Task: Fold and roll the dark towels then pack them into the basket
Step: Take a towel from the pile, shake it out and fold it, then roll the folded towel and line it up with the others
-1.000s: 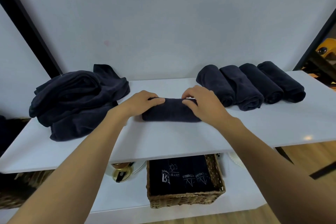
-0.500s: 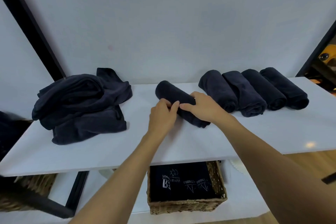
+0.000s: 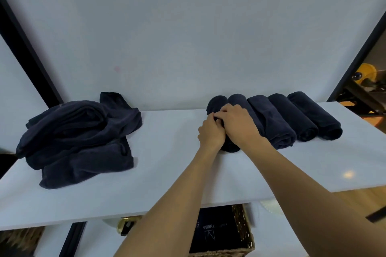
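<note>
Dark rolled towel [image 3: 230, 147] lies clamped under left hand [image 3: 211, 132] and right hand [image 3: 239, 124] fingers [image 3: 221, 114].

Left hand [image 3: 211, 133], right hand [image 3: 238, 125] grip rolled towel [image 3: 216, 103], touching row [image 3: 292, 119].

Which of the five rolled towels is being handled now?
The leftmost roll, at the row's end nearest the loose pile. It alone lies in the grip of the left hand and right hand; the other four rolls lie unheld.
</note>
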